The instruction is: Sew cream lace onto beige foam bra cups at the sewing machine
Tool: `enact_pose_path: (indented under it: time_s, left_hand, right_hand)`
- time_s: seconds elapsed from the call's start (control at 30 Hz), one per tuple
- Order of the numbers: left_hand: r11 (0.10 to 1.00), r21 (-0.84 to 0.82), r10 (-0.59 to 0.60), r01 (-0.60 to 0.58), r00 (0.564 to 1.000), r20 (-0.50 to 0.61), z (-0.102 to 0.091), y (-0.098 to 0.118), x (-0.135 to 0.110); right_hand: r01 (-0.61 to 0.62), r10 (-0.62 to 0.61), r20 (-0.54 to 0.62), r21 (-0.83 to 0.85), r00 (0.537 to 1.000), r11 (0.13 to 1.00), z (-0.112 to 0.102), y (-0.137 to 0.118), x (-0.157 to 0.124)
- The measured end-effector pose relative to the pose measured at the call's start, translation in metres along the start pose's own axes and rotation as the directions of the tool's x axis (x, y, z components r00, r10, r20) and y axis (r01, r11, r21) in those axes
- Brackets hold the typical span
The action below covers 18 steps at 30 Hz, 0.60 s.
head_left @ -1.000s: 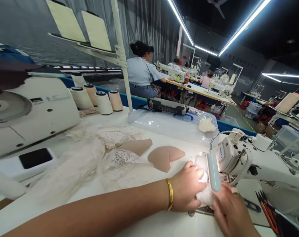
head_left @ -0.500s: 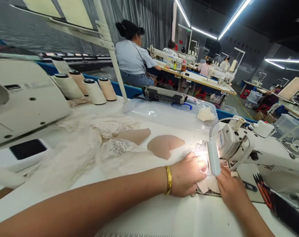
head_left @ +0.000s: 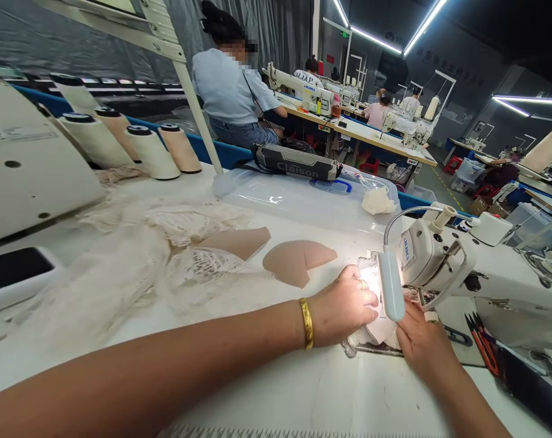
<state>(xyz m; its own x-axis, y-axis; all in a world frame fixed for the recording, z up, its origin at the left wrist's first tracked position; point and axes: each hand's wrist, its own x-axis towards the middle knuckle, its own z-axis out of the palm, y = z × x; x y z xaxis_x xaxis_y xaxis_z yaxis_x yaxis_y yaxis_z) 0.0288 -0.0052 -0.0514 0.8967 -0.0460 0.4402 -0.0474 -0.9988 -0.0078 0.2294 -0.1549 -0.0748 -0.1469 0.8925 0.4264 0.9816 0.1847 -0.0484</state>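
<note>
Under the small grey lamp, a pale fabric piece lies on the sewing machine's bed, brightly lit. My left hand, with a ring and a gold bracelet, has its fingers curled and closed on this fabric, left of the lamp. My right hand lies low on the right side of the fabric, fingers stretched out, their tips partly hidden by the lamp and the sewing machine head. Lace edging shows past my left hand and at the bed's near edge. Glare hides the needle area.
Beige cut pieces and white lace lie to the left. Behind them are a clear plastic lid and thread cones. Orange-handled snips and a dark phone-like slab lie at right. A co-worker sits beyond.
The view has shifted a little, moving the cones and cut pieces left and up. My left hand has moved slightly away from me, and more lace edging shows at the near edge of the bed.
</note>
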Motion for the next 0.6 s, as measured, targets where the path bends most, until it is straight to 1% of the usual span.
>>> enact_pose_path:
  time_s: [0.23,0.4,0.47,0.6]
  left_hand:
    - [0.999,0.044,-0.032,0.033,0.999,-0.029,0.000,0.004,0.001]
    - [0.999,0.048,-0.023,0.026,0.998,-0.055,0.003,0.005,0.001]
    - [0.998,0.053,-0.022,0.025,0.998,-0.054,0.003,0.005,0.000]
    - [0.998,0.056,-0.033,0.036,0.998,-0.053,0.004,0.004,0.001]
  right_hand:
    - [-0.015,0.015,0.011,-0.040,1.000,0.999,0.003,0.000,-0.001]
    - [-0.023,0.024,0.007,-0.039,1.000,0.999,-0.001,-0.002,-0.002]
    - [-0.029,0.028,-0.038,-0.043,0.999,0.999,-0.003,-0.003,-0.003]
    - [-0.008,-0.001,-0.177,-0.051,0.984,0.999,-0.008,-0.002,0.001]
